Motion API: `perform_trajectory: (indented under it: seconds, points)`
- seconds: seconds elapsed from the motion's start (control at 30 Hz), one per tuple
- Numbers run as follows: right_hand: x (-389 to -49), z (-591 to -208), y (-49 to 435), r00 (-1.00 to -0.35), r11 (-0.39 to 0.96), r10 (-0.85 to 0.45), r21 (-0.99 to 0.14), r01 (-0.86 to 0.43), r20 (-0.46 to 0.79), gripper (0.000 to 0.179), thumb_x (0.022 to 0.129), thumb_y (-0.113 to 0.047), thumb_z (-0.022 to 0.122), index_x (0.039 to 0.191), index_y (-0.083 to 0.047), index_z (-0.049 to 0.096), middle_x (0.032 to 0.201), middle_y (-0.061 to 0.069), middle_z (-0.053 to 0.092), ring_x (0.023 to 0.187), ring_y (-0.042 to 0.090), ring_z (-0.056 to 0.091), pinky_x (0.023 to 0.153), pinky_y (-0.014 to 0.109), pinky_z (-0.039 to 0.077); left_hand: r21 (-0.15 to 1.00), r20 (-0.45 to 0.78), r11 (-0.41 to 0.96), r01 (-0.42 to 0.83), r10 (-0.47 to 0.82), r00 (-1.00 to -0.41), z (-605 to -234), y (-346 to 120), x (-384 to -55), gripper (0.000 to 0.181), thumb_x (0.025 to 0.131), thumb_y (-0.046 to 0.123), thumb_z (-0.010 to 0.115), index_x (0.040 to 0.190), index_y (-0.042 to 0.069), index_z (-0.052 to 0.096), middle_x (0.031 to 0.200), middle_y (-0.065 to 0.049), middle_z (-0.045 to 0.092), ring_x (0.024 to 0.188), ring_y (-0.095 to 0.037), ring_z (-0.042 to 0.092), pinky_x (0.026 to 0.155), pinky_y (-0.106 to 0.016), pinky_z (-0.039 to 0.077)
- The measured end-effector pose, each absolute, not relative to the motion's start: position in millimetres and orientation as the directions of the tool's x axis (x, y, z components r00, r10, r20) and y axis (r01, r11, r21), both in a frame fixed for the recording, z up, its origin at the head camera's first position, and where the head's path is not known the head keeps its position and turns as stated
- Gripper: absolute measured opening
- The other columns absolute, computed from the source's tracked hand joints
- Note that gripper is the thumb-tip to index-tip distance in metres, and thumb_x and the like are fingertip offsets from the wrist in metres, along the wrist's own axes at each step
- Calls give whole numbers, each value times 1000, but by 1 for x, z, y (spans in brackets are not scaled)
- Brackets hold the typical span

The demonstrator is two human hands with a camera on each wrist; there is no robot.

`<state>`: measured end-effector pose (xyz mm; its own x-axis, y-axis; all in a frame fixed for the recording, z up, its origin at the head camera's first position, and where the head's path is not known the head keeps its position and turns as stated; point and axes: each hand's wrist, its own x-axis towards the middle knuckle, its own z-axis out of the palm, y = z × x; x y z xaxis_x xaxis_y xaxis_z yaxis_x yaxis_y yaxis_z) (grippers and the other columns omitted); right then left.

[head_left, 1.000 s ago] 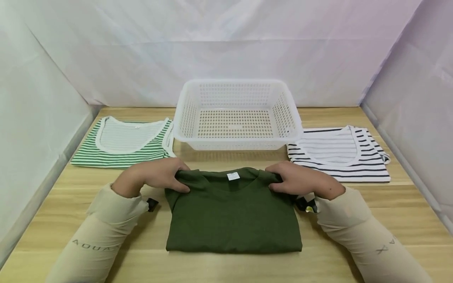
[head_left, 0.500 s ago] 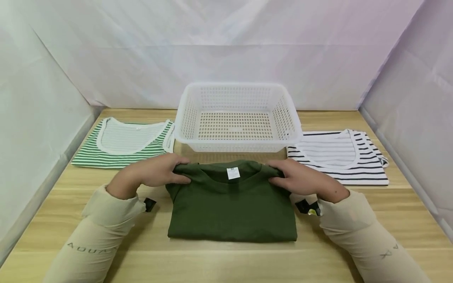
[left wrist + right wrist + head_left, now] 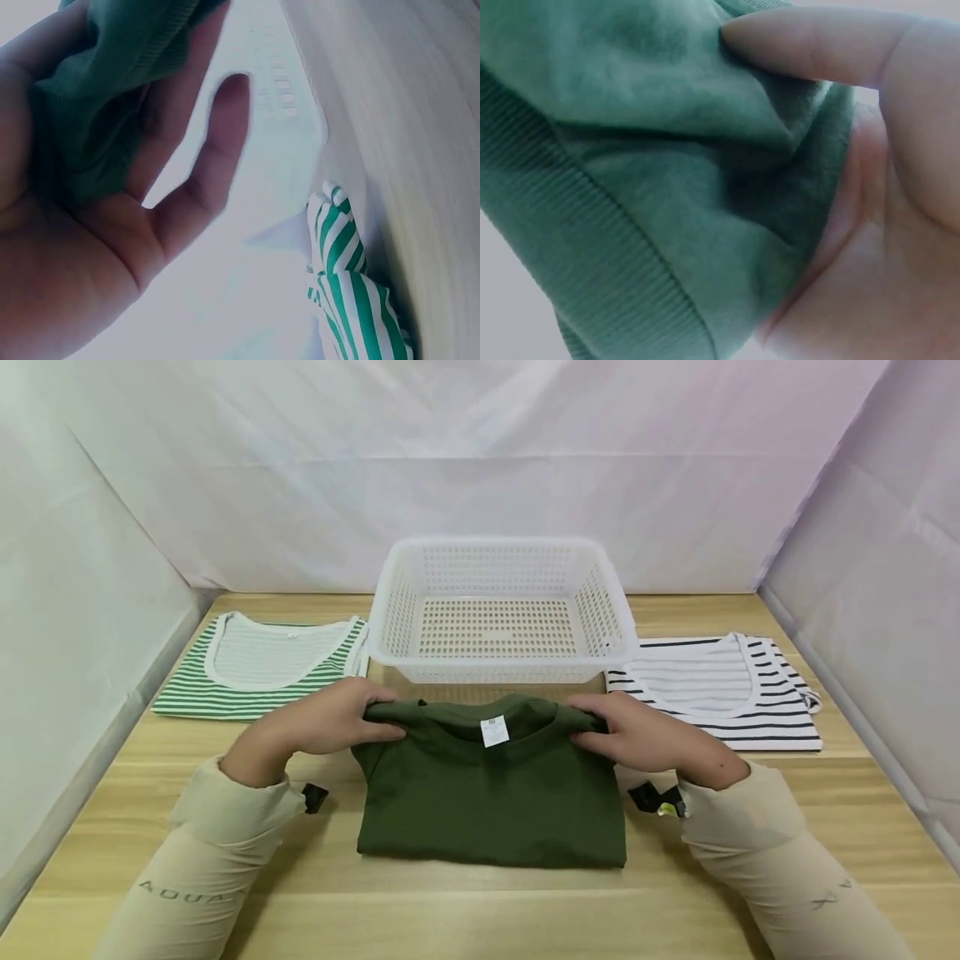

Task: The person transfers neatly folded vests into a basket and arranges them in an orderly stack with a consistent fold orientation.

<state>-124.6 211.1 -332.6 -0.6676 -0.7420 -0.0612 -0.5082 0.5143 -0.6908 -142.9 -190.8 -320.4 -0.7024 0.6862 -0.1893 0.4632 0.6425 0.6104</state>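
Note:
A dark green folded shirt (image 3: pixel 491 810) with a white neck label (image 3: pixel 494 731) is held by both hands at its shoulders, its collar side towards the basket. My left hand (image 3: pixel 330 720) pinches the left shoulder between thumb and fingers; in the left wrist view the cloth (image 3: pixel 97 127) bunches into the palm while one finger stands free of it. On the other side my right hand (image 3: pixel 645 732) grips the right shoulder. The right wrist view has the thumb pressed on the green cloth (image 3: pixel 667 90), with a ribbed edge hanging beside it.
A white plastic basket (image 3: pixel 502 670) stands behind the shirt. A green-striped top (image 3: pixel 225 697) lies folded at its left, a black-striped top (image 3: pixel 772 727) at its right. White sheets (image 3: pixel 480 493) wall the back and sides of the wooden table (image 3: pixel 480 914).
Both hands have lifted the green shirt's collar and moved it slightly away, towards the basket. Its lower edge has shifted the same way. The basket and striped tops stay in place.

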Motion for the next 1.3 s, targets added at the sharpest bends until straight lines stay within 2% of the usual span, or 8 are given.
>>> perform_trajectory:
  seconds: [0.13, 0.37, 0.47, 0.63, 0.87, 1.1, 1.2, 1.3]
  points:
    - [-123, -327, 216, -687, 505, -726, -704, -499, -35, 19, 102, -16, 59, 119, -21, 62, 103, -6, 68, 84, 8, 62, 76, 27, 53, 632, -175, 625, 458, 691, -702, -316, -193, -145, 6, 95, 30, 69, 101, 28, 71, 90, 13, 70, 76, -7, 60, 74, -26, 50]
    - [-125, -311, 221, -699, 468, -715, -739, -485, 5, 24, 100, -12, 62, 123, -19, 64, 106, -4, 68, 87, 8, 59, 76, 25, 52, 627, -157, 618, 475, 697, -700, -293, -197, -153, 4, 95, 31, 70, 96, 28, 71, 86, 11, 69, 75, -8, 59, 73, -26, 50]
    - [-128, -302, 222, -686, 449, -727, -738, -503, 26, 20, 99, -10, 62, 117, -19, 65, 102, -4, 67, 86, 8, 58, 76, 25, 51, 621, -159, 620, 480, 699, -697, -282, -196, -155, 7, 95, 33, 70, 100, 28, 72, 91, 12, 70, 77, -8, 60, 75, -26, 50]
    - [-132, -286, 222, -704, 475, -709, -705, -526, 48, 14, 99, -10, 61, 110, -20, 64, 91, -4, 63, 81, 9, 56, 72, 26, 50, 600, -182, 650, 466, 678, -712, -263, -193, -160, 11, 94, 33, 70, 90, 23, 71, 78, 6, 65, 68, -10, 54, 69, -27, 48]
    - [-138, -259, 225, -754, 507, -637, -649, -567, 162, 21, 98, -5, 61, 116, -15, 66, 95, -1, 65, 82, 10, 57, 72, 25, 51, 532, -122, 679, 507, 654, -747, -231, -186, -167, 9, 93, 30, 72, 90, 22, 70, 84, 5, 65, 77, -12, 57, 72, -28, 48]
    - [-145, -228, 230, -748, 500, -623, -619, -605, 229, 16, 99, -3, 59, 111, -12, 65, 76, 0, 52, 58, 13, 49, 57, 26, 43, 499, -82, 691, 523, 639, -765, -204, -179, -178, 12, 94, 29, 71, 87, 19, 71, 70, -1, 55, 60, -13, 44, 62, -29, 42]
    - [-152, -219, 230, -776, 532, -590, -615, -582, 224, 15, 99, -5, 59, 110, -12, 65, 72, 2, 52, 52, 15, 47, 53, 28, 42, 469, -54, 703, 535, 628, -777, -193, -177, -185, 13, 94, 29, 72, 86, 18, 71, 67, -3, 49, 57, -14, 38, 60, -30, 39]
    - [-160, -212, 228, -807, 573, -551, -607, -551, 213, 15, 100, -7, 58, 111, -12, 66, 80, 3, 56, 61, 16, 51, 58, 27, 43, 447, -36, 713, 541, 618, -785, -186, -175, -194, 13, 94, 28, 71, 87, 17, 71, 71, -3, 55, 60, -15, 41, 62, -30, 40]
